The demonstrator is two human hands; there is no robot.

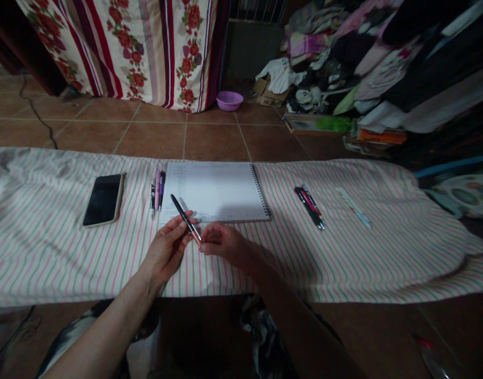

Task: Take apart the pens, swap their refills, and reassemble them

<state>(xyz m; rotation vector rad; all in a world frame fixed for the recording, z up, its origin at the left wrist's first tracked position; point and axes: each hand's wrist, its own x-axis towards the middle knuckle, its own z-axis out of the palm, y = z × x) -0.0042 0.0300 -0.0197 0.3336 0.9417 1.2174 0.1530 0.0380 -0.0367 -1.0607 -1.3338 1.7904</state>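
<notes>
A pen point(180, 208) with a black barrel and an orange-brown end is held at a slant above the near edge of a spiral notebook point(225, 192). My left hand point(169, 245) pinches it around the middle. At its lower, orange-brown end, the fingertips of my right hand point(222, 241) are closed on it. The notebook lies open at a mostly blank page, with small print along its left side. Left of the notebook lie several pens point(157, 190), purple, pink and black-and-white.
A phone point(102, 200) with a dark screen rests at the left on the striped cloth point(241, 263). To the right are a bundle of pens point(309, 207) and a pale pen point(352, 206). Beyond stand a purple basin point(229, 101), a floral curtain point(154, 52) and piled clothes point(324, 58).
</notes>
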